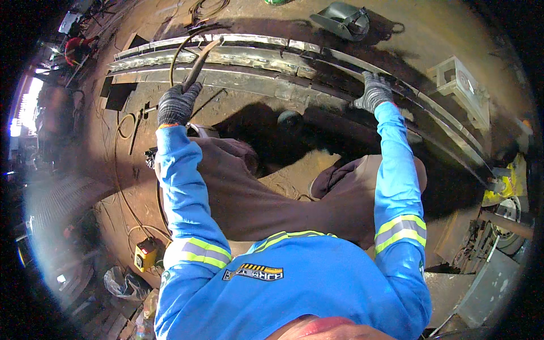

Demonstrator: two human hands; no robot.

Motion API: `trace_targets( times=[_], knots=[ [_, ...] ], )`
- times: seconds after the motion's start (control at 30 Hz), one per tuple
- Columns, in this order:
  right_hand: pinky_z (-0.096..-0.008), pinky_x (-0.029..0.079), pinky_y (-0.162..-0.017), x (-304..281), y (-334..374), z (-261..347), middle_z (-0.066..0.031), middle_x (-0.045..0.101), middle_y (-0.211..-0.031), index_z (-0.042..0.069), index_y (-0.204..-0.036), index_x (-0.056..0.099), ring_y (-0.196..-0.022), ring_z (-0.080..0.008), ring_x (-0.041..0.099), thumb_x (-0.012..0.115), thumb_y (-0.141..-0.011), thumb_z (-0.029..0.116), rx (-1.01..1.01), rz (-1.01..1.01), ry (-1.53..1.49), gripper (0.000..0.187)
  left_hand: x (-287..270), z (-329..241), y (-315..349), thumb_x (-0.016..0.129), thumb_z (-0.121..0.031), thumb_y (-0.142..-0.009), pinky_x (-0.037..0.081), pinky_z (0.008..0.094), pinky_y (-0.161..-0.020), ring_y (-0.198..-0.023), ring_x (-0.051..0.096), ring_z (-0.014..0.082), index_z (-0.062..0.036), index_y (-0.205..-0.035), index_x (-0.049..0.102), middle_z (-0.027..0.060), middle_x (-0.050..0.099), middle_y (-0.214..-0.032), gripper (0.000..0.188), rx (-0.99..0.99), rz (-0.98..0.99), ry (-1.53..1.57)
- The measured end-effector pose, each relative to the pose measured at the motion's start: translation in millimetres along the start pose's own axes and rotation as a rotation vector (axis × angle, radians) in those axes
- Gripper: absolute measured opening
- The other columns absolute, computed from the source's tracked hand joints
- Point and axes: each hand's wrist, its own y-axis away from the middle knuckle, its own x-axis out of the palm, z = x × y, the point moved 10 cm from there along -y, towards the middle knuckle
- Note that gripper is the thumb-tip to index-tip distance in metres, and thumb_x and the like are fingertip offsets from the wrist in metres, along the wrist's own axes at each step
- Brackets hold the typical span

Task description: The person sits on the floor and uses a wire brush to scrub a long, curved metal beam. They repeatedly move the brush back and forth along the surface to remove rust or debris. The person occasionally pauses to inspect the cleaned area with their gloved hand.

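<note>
My left hand (179, 105), in a grey knit glove, is closed round a long tapered tool (199, 63) with a brownish upper end. Its exact kind is hard to tell. The tool points up and away over the long metal beam (255, 59), which has light strips and dark recesses along it. On the right, my right hand (375, 92), gloved alike, rests on the beam's near part with thumb and fingers apart. A dark cable (174, 56) loops close behind the tool; whether it joins the tool cannot be made out.
A welding helmet (342, 21) lies beyond the beam. A white metal stand (462, 90) is at the right. Cables (117, 170) trail over the floor to a yellow box (146, 253) at lower left. Scrap metal (470, 246) and a wheel (508, 224) lie at lower right.
</note>
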Motion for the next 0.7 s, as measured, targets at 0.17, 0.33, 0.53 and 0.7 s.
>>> trace_targets(
  times=[0.17,0.33,0.53,0.7],
  knots=[
    [-0.0427,0.024,-0.108,8,15,6,-0.0144,0.037,-0.138,0.010,-0.134,0.034,-0.128,-0.0312,0.034,0.082,-0.055,0.045,0.072,-0.110,-0.016,0.098,5,-5,-4,0.057,-0.056,-0.078,0.046,0.0445,-0.078,-0.090,0.061,0.0390,-0.0010,-0.093,0.065,0.0237,0.064,-0.089,0.057,0.002,0.017,-0.005],
    [-0.0464,0.018,-0.110,32,22,9,-0.0119,0.041,-0.135,0.013,-0.134,0.034,-0.128,-0.0293,0.036,0.076,-0.064,0.041,0.125,-0.188,0.049,0.087,14,-12,-5,0.057,-0.058,-0.077,0.046,0.0446,-0.080,-0.090,0.061,0.0385,-0.0010,-0.093,0.065,0.0239,0.064,-0.090,0.059,0.033,-0.005,0.002],
    [-0.0489,0.015,-0.110,58,39,14,-0.0112,0.041,-0.134,0.012,-0.130,0.038,-0.128,-0.0305,0.034,0.076,-0.064,0.040,0.103,-0.300,-0.021,0.081,21,-34,-3,0.060,-0.053,-0.078,0.046,0.0425,-0.076,-0.087,0.061,0.0378,-0.0042,-0.091,0.068,0.0220,0.064,-0.086,0.051,0.076,-0.035,0.027],
    [-0.0514,0.017,-0.109,74,53,24,-0.0114,0.045,-0.125,0.012,-0.124,0.044,-0.123,-0.0305,0.038,0.056,-0.078,0.026,0.016,-0.597,0.008,0.050,34,-54,1,0.058,-0.055,-0.078,0.045,0.0428,-0.079,-0.087,0.062,0.0359,-0.0023,-0.094,0.067,0.0225,0.064,-0.087,0.056,0.118,0.028,0.007]
  ],
)
